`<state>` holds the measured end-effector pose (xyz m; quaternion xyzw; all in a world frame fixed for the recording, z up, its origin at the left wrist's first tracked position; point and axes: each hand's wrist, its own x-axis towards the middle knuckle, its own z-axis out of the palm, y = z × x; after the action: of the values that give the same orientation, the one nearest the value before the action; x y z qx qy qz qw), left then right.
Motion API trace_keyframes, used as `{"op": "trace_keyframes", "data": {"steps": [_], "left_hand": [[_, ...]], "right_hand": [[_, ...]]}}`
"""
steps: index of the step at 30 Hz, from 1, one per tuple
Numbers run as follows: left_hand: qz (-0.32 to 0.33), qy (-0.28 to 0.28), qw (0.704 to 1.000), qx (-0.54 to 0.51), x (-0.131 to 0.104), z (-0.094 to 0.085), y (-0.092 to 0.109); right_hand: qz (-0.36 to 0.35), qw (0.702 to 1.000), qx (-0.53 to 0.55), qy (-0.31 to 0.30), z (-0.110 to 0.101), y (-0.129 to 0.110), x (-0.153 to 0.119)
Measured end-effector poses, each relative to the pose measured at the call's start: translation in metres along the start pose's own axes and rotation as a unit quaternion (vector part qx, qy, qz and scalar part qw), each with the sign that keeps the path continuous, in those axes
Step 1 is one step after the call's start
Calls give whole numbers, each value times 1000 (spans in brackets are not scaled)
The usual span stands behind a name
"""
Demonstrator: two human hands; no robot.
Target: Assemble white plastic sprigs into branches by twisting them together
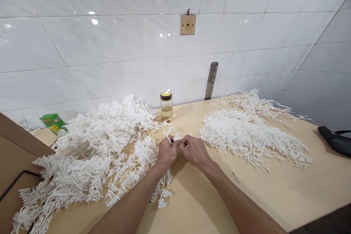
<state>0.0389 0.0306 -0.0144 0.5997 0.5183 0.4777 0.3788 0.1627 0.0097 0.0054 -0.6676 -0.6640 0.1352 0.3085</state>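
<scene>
Near the middle of the table my left hand [168, 151] is closed around the stem of a white branched plastic sprig [164, 127], whose bare, forked end points up and away from me. Right beside it, my right hand [194, 149] is pinched shut at the sprig's small tufted part, and the fingertips of both hands almost meet. What exactly lies between the right fingertips is partly hidden. To the left spreads a large heap of bushy white sprigs [90, 146]. On the right lies a flatter pile of small white pieces [244, 131], with bare branched stems [255, 104] behind it.
A clear jar [166, 111] with a dark-and-yellow lid stands beyond my hands. A green box [53, 122] and a brown cardboard panel [19, 153] are at the left. A metal strip [211, 80] leans on the tiled wall, and a black object [336, 140] sits at the right edge.
</scene>
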Motion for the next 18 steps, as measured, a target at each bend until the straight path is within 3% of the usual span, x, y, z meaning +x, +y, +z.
{"op": "trace_keyframes", "data": {"steps": [4, 7, 14, 18], "left_hand": [[-6, 8, 1000, -20, -1, -1, 4], [-11, 4, 999, -51, 0, -5, 5], [-59, -41, 977, -201, 12, -13, -2], [-44, -30, 980, -194, 12, -12, -3]], "right_hand": [[-31, 999, -32, 19, 3, -3, 0], [1, 997, -55, 50, -7, 8, 5], [107, 963, -25, 247, -53, 66, 22], [79, 950, -15, 301, -60, 64, 20]]}}
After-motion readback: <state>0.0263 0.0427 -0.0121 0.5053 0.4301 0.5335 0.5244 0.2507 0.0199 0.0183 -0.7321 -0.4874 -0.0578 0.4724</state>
